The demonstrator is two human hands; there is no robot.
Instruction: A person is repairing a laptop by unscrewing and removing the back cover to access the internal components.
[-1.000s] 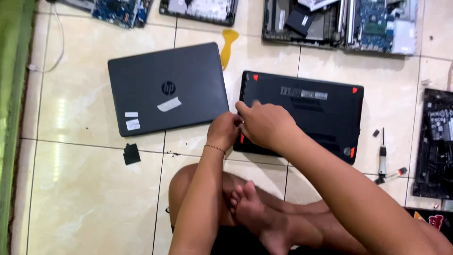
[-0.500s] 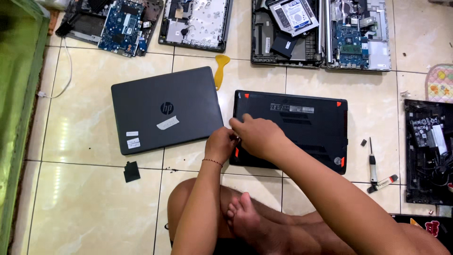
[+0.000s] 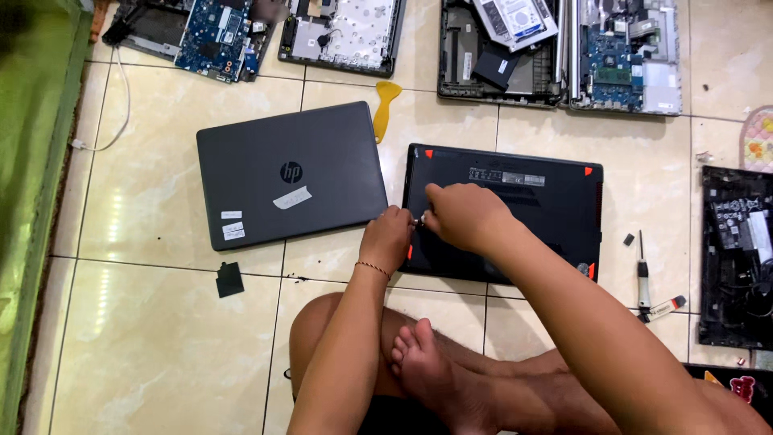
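On the tiled floor [image 3: 145, 338], just in front of the person's crossed legs, a black laptop [image 3: 515, 211] lies upside down, its base with red corner marks facing up. Both hands meet at its near left edge. The left hand [image 3: 388, 242] is curled, fingertips resting at the edge; the right hand [image 3: 463, 216] is closed around something small and pale, though what it pinches is too small to tell. The base cover looks fully seated, with no gap showing, so the opening seems barely begun and the whole underside is left to undo. A grey laptop [image 3: 294, 176] lies closed just to the left, untouched. A yellow pry tool [image 3: 385, 109] sits between the two at the far side, and a screwdriver [image 3: 643, 274] lies to the right. Along the far edge, opened laptop shells [image 3: 499, 56] hold bare circuit boards and a drive; another opened shell [image 3: 737, 258] sits at the right.
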